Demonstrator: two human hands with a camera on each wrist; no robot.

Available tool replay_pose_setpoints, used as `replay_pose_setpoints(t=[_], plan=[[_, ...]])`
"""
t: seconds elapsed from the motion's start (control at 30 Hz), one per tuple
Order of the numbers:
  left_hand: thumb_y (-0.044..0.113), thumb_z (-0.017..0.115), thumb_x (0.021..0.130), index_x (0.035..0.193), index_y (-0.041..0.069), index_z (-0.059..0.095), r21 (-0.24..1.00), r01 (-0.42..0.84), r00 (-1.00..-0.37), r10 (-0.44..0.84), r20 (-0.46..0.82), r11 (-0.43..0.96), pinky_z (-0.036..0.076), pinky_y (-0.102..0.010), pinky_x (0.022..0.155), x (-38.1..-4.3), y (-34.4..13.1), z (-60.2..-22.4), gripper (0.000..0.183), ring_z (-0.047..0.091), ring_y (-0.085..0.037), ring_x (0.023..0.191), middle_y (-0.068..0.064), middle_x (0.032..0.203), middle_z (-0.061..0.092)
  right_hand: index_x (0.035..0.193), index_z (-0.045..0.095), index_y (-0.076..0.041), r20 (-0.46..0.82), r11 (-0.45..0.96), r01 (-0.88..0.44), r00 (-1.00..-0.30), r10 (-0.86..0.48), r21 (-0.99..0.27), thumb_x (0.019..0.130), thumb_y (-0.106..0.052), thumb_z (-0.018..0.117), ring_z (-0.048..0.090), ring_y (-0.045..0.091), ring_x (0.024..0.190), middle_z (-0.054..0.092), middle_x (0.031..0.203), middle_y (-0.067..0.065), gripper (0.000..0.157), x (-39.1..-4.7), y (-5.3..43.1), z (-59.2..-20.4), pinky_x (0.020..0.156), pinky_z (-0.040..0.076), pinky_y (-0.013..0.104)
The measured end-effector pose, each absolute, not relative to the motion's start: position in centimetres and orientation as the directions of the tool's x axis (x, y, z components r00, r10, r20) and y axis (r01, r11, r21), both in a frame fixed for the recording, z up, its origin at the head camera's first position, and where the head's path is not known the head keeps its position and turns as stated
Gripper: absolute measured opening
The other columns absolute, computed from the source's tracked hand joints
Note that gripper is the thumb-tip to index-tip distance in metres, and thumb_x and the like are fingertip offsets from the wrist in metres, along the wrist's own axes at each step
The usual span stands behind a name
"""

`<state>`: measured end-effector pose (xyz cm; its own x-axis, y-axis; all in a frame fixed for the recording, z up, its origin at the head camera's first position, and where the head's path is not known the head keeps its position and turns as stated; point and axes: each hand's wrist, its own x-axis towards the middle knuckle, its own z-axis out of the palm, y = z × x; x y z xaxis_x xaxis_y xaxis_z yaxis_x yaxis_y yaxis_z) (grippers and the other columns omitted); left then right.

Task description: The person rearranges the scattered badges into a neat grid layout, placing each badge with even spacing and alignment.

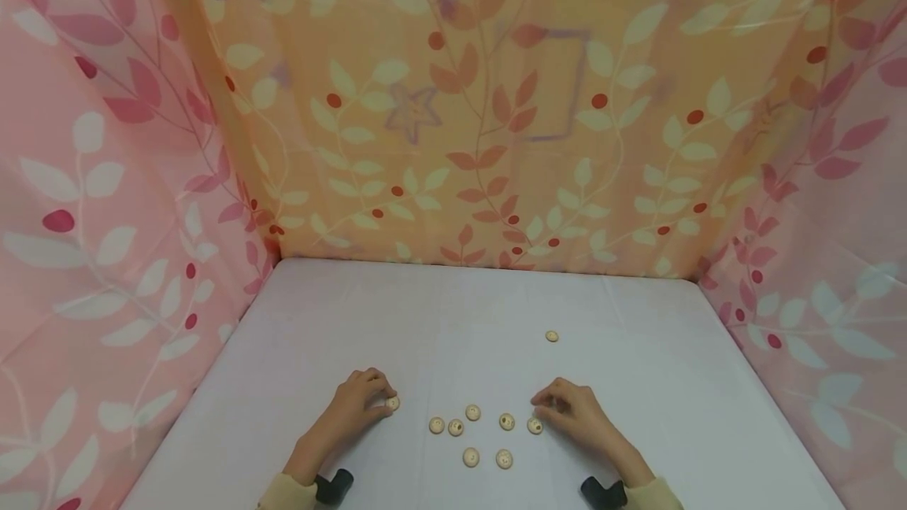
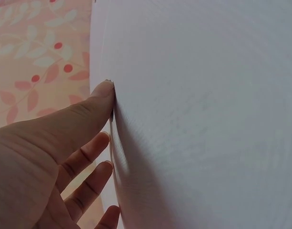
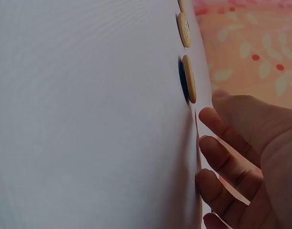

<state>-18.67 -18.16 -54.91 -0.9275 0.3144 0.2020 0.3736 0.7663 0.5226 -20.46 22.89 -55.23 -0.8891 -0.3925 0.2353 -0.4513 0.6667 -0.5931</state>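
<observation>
At the left of the table, my left hand (image 1: 357, 401) pinches a small round wooden disc (image 1: 393, 402) by its edge between thumb and fingers. In the left wrist view the left hand (image 2: 65, 148) covers nearly all of that disc. My right hand (image 1: 575, 412) hovers beside another wooden disc (image 1: 534, 425) with dark marks on its face. From the right wrist view, the fingers of the right hand (image 3: 246, 157) are loosely bent and apart from the nearest disc (image 3: 189, 79), holding nothing.
Between the hands lie several similar discs, among them one (image 1: 472, 412) at the back and one (image 1: 504, 459) nearer the front. A lone disc (image 1: 552, 336) sits farther back. Patterned curtains (image 1: 453, 140) stand around the white table (image 1: 354, 313).
</observation>
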Motion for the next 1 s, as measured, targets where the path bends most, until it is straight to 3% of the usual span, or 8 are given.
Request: replay_pose_setpoints(t=[0.27,0.5,1.0], plan=[[0.021,0.076,0.074,0.088,0.022,0.066,0.522,0.37,-0.929,0.312,0.198,0.769,0.039,-0.047,0.078,-18.7,-18.1,-54.8,0.017,0.049,-0.018,0.097,0.009,0.099,0.056,0.089,0.067,-0.029,0.224,0.676,-0.449,-0.89,-0.397,-0.585,0.076,-0.036,0.073,0.047,0.002,0.068,0.058,0.082,-0.018,0.016,-19.8,22.8,-55.3,0.062,0.039,0.019],[0.022,0.076,0.074,0.089,0.022,0.067,0.524,0.371,-0.929,0.312,0.201,0.767,0.039,-0.048,0.079,-18.7,-18.1,-54.8,0.018,0.049,-0.018,0.097,0.009,0.099,0.057,0.09,0.065,-0.035,0.166,0.717,-0.425,-0.899,-0.405,-0.552,0.071,-0.051,0.072,0.044,0.0,0.073,0.055,0.084,-0.025,0.027,-19.0,22.8,-55.4,0.077,0.027,0.033],[0.022,0.076,0.073,0.088,0.023,0.067,0.527,0.365,-0.931,0.3,0.208,0.767,0.04,-0.05,0.079,-18.6,-18.1,-54.9,0.017,0.049,-0.018,0.096,0.01,0.098,0.057,0.091,0.062,-0.035,0.156,0.704,-0.438,-0.89,-0.429,-0.559,0.068,-0.039,0.078,0.048,-0.002,0.078,0.054,0.086,-0.025,0.028,-18.8,23.0,-55.5,0.082,0.026,0.038]])
